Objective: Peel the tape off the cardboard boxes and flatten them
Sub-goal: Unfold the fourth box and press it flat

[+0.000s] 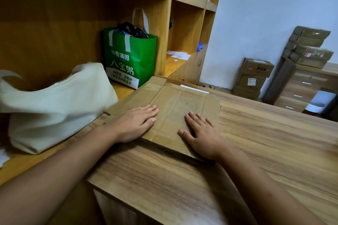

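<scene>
Forearms: both reach forward over the wooden desk.
Flattened cardboard box: lies flat at the left edge of the desk, just beside the cream handbag.
Left hand: palm down on its left part, fingers straight and together, gripping nothing.
Right hand: flat on its near right corner, fingers spread, gripping nothing.
Behind: green tote bag stands in the shelf.

It looks like an office storeroom. Left of the wooden desk stand cubby shelves. Beyond it are stacked cartons and a drawer unit.
</scene>
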Demonstrator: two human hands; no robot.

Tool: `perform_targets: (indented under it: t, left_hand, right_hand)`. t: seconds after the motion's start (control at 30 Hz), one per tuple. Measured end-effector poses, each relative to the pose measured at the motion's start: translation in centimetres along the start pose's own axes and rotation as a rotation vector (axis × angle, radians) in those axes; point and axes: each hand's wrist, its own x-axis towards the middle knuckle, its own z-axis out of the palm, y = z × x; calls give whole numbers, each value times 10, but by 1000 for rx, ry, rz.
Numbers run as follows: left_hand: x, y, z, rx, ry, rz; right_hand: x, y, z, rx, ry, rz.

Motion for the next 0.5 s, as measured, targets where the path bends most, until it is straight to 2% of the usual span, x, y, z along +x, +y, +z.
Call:
perform_targets:
  t: [0.2,0.5]
  left_hand:
    - [-3,-2,12,-11,58,-3]
    - [-2,3,2,-15,30,-16]
  right_hand:
    - [0,3,10,-35,36,-5]
    - [1,1,2,-16,-15,-3]
